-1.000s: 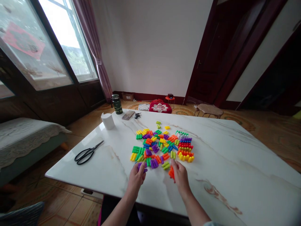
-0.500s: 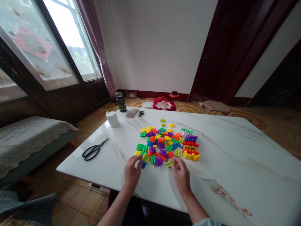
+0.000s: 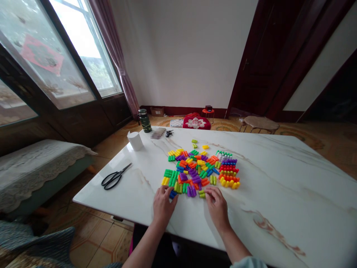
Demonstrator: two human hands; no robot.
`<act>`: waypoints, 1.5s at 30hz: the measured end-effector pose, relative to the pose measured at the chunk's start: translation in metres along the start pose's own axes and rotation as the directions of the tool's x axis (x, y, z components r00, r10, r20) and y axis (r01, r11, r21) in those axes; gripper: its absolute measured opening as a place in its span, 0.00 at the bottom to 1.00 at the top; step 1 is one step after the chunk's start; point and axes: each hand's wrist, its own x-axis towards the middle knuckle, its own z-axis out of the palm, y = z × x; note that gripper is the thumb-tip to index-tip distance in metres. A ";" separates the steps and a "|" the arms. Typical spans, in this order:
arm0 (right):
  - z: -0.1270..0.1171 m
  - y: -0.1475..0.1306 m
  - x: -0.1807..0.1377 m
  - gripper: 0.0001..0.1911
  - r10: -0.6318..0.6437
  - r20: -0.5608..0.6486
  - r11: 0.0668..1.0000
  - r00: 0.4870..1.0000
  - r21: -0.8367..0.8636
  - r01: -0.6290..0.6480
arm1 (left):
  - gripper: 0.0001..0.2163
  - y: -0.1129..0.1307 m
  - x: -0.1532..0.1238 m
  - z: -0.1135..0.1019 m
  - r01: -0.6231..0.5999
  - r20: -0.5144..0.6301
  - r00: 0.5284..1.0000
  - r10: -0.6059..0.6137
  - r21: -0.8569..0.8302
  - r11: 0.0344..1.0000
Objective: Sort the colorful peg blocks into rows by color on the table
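Note:
My left hand (image 3: 164,205) is at the near left edge of a pile of small plastic building pieces. Its thumb and index finger are closed around a blue piece (image 3: 173,194), partly hidden by the fingers. Just beyond those fingertips lies a lime-green piece (image 3: 178,187), beside green ones (image 3: 173,178). My right hand (image 3: 217,207) has its fingertips pinched at the right end of a yellow-green piece (image 3: 202,194) on the table. Between the hands sits a purple piece (image 3: 191,191).
Rows of joined colored pieces (image 3: 228,173) stand right of the pile. Black-handled scissors (image 3: 113,179) lie at the left on the marble-patterned table (image 3: 279,178). Toward the back left are a white paper roll (image 3: 135,141), a camouflage flask (image 3: 144,121) and keys (image 3: 169,133).
My left hand has let go of the lime-green piece, which now lies beside the green ones, and has closed on the blue piece. My right hand stays by the yellow-green piece. The view shifted slightly.

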 end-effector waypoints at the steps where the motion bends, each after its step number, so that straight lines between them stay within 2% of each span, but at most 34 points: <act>1: 0.000 0.000 0.000 0.07 -0.006 0.000 1.000 1.000 -0.009 0.006 | 0.10 -0.002 0.000 0.001 -0.013 -0.010 1.000 0.012 -0.017 1.000; 5: 0.001 0.001 0.000 0.08 -0.032 0.005 0.998 0.999 -0.049 0.032 | 0.10 -0.003 0.001 0.003 -0.045 -0.077 0.996 0.034 -0.145 0.988; 10: 0.003 0.002 -0.002 0.07 -0.099 0.042 0.987 0.994 -0.123 0.104 | 0.11 0.011 0.003 -0.003 0.046 -0.073 0.994 -0.078 -0.364 0.930; 12: 0.003 0.002 -0.003 0.06 -0.125 0.056 0.978 0.991 -0.160 0.133 | 0.12 0.015 0.006 -0.005 0.055 -0.088 0.992 -0.092 -0.357 0.933; 15: 0.001 -0.002 -0.004 0.08 -0.181 0.066 0.952 0.981 -0.237 0.192 | 0.11 0.014 0.009 -0.004 0.005 -0.060 0.998 -0.021 -0.261 0.965; 17: 0.001 -0.009 -0.004 0.14 -0.257 0.139 0.906 0.956 -0.310 0.289 | 0.11 0.012 0.008 -0.001 -0.044 -0.010 0.999 0.043 -0.183 0.982; 20: 0.002 -0.023 -0.004 0.26 -0.348 0.377 0.794 0.859 -0.368 0.483 | 0.14 0.009 0.005 0.004 -0.105 0.060 0.992 0.110 -0.077 0.991; 22: 0.005 -0.031 -0.005 0.27 -0.343 0.473 0.749 0.812 -0.384 0.540 | 0.15 0.009 0.003 0.007 -0.117 0.080 0.990 0.120 -0.042 0.992; 25: 0.008 -0.033 -0.007 0.18 -0.315 0.488 0.744 0.814 -0.406 0.531 | 0.12 0.009 0.002 0.011 -0.110 0.050 0.992 0.112 -0.058 0.992; 28: 0.010 -0.029 -0.008 0.13 -0.358 0.453 0.769 0.816 -0.352 0.533 | 0.08 0.009 0.006 0.015 -0.144 -0.054 0.989 0.137 -0.153 0.978; 32: 0.009 -0.024 -0.009 0.15 -0.437 0.310 0.817 0.844 -0.255 0.516 | 0.05 0.019 0.023 0.018 -0.206 -0.189 0.970 0.154 -0.303 0.930; 35: 0.008 -0.024 -0.009 0.19 -0.439 0.238 0.841 0.866 -0.232 0.490 | 0.06 0.031 0.041 0.023 -0.211 -0.227 0.964 0.137 -0.346 0.914; 38: 0.006 -0.023 -0.010 0.24 -0.405 0.250 0.857 0.879 -0.232 0.461 | 0.13 0.039 0.055 0.032 -0.224 -0.174 0.970 0.169 -0.371 0.901; 41: 0.007 -0.019 -0.009 0.30 -0.370 0.319 0.861 0.873 -0.236 0.451 | 0.22 0.038 0.059 0.040 -0.260 -0.086 0.966 0.246 -0.351 0.899; 45: 0.011 -0.015 -0.008 0.36 -0.328 0.425 0.820 0.844 -0.314 0.477 | 0.21 0.031 0.049 0.038 -0.262 0.008 0.962 0.273 -0.255 0.931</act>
